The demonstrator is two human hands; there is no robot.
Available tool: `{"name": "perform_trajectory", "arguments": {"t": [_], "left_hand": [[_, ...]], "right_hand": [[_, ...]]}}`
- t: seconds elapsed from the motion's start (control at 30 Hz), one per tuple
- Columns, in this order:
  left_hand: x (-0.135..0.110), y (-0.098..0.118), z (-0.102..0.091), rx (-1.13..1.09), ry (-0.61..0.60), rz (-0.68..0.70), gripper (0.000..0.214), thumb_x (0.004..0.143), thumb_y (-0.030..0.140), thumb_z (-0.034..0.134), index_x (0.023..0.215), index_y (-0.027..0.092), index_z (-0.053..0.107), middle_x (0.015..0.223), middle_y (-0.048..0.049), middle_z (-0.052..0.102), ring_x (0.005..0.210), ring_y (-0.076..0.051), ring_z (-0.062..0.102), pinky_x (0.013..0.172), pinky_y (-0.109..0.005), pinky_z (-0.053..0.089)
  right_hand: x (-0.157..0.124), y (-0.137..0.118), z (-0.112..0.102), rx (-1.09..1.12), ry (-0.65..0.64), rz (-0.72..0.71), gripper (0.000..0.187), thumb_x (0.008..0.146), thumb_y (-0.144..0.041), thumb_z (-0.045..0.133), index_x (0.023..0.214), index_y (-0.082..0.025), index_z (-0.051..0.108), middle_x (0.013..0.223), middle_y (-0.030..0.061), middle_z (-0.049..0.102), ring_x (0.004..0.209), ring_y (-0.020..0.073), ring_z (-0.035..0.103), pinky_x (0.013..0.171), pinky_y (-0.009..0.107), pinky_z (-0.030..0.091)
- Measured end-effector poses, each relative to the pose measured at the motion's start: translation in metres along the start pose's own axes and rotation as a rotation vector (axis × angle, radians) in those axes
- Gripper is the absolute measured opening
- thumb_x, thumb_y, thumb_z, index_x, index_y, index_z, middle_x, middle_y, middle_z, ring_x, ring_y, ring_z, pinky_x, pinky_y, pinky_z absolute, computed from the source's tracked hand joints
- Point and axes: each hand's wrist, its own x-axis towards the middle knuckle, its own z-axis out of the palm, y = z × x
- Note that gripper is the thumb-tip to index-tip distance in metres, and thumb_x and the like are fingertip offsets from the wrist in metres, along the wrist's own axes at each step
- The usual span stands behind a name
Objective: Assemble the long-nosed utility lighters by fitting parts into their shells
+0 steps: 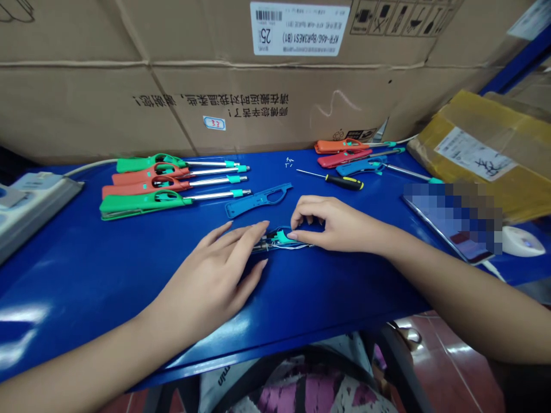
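Observation:
My left hand [219, 269] lies flat on the blue table [107, 269], fingers stretched out over one end of an opened lighter body [279, 238] with a teal trigger and thin wires. My right hand [331, 223] curls its fingers onto the other end of that same part, pinching at the teal piece. A separate blue lighter shell half [258, 201] lies just beyond my hands.
Several green and red stick lighters [172, 183] lie at the back left, three more [357, 155] at the back right. A black-and-yellow screwdriver [340, 180] and small screws [289, 163] sit between. Cardboard boxes [241, 74] wall the back; a tablet [451, 223] is right.

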Motion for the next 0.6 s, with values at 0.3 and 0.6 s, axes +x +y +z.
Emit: {"name": "perform_trajectory", "arguments": {"t": [0.3, 0.6], "left_hand": [[-0.003, -0.002, 0.0, 0.19, -0.012, 0.12, 0.048, 0.099, 0.023, 0.049, 0.143, 0.005, 0.048, 0.124, -0.0209, 0.07, 0.112, -0.033, 0.068, 0.095, -0.05, 0.056], [-0.004, -0.011, -0.007, 0.28, -0.01, 0.177, 0.055, 0.089, 0.002, 0.038, 0.142, 0.003, 0.051, 0.116, -0.0204, 0.073, 0.101, -0.033, 0.073, 0.08, -0.045, 0.063]], "right_hand": [[-0.008, 0.002, -0.021, -0.058, -0.058, -0.014, 0.019, 0.093, -0.038, 0.065, 0.095, -0.02, 0.064, 0.097, 0.0038, 0.065, 0.087, 0.0165, 0.058, 0.078, 0.03, 0.045], [-0.012, 0.001, -0.028, -0.182, -0.303, 0.017, 0.009, 0.093, -0.029, 0.065, 0.093, -0.02, 0.064, 0.097, 0.0036, 0.065, 0.088, 0.0171, 0.057, 0.076, 0.029, 0.042]]}}
